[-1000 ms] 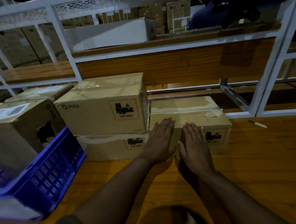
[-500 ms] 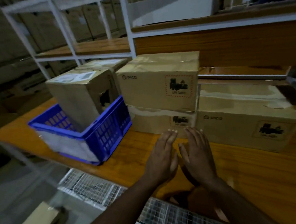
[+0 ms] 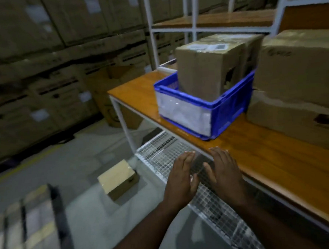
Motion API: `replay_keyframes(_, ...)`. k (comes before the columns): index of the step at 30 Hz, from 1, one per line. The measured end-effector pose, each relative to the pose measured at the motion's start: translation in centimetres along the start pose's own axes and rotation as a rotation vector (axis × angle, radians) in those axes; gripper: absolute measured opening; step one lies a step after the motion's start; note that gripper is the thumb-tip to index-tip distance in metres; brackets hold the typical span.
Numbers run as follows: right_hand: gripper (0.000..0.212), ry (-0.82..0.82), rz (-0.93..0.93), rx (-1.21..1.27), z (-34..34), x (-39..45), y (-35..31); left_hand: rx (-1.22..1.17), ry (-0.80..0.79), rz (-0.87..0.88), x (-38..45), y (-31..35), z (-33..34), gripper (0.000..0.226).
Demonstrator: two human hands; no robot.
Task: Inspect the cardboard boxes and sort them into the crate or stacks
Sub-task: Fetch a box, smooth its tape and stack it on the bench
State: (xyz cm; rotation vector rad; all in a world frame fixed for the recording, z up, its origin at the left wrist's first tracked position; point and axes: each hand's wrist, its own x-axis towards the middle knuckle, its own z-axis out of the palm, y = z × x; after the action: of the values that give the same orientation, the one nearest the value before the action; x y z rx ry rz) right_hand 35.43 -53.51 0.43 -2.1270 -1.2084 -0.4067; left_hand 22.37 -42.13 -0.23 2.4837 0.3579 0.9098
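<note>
Along the far wall, stacked warehouse cartons [image 3: 42, 64] fill the background, blurred and dim. Nearer, a wooden tabletop [image 3: 276, 156] on a white frame carries the sorted goods. At its right, a stack of cardboard boxes [image 3: 300, 75] stands two high, the upper one resting squarely on the lower. Beside the stack, touching or nearly so, sits the blue crate [image 3: 231, 109]; one upright cardboard box [image 3: 201, 73] stands inside it, rising well above the rim, with a torn hole visible in its right face. A wire-mesh shelf [image 3: 161, 153] runs below the tabletop edge. On the floor, well apart from the tabletop, lies a small cardboard box [image 3: 118, 179], closed, lid up.

Both hands are empty. The left hand [image 3: 183, 178] and right hand [image 3: 224, 172] hover side by side over the mesh shelf at the tabletop edge, each grip flat with fingers extended and loosely together, pinching nothing.

Assessment: the floor box appears the next candidate for inspection. It looks stiff and light enough for two hands; holding it by opposite side faces, palms flat, should serve. Smooth cardboard may slip; firm inward pressure is advised.
</note>
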Motion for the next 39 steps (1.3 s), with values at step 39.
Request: replay_keyframes(39,0.045,-0.696,-0.262,0.364,41.4,18.9,-26.3,0.294,0.172,-1.070,-5.0,-40.9,-21.6,0.063)
